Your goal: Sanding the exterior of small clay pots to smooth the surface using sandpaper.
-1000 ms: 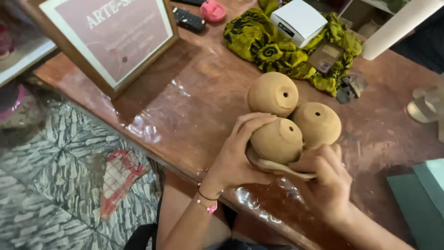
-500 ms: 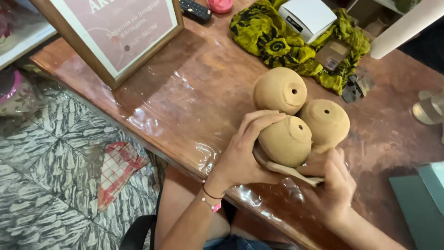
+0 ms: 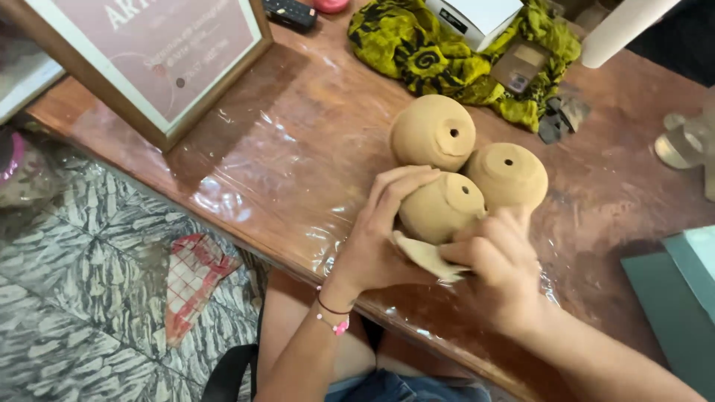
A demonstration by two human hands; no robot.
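Clay pot [image 3: 439,208] between both hands' fingers [image 3: 395,195].

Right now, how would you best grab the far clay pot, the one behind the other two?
Probably the far clay pot by its rounded body, from its open left and far sides; its near-right side touches the other pots, and its top shows only a small hole.

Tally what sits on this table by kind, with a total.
Round clay pots: 3 (far, right, held)
Tan sheet under the held pot: 1
Yellow-green cloth: 1
Framed sign: 1
White box: 1
Total: 7
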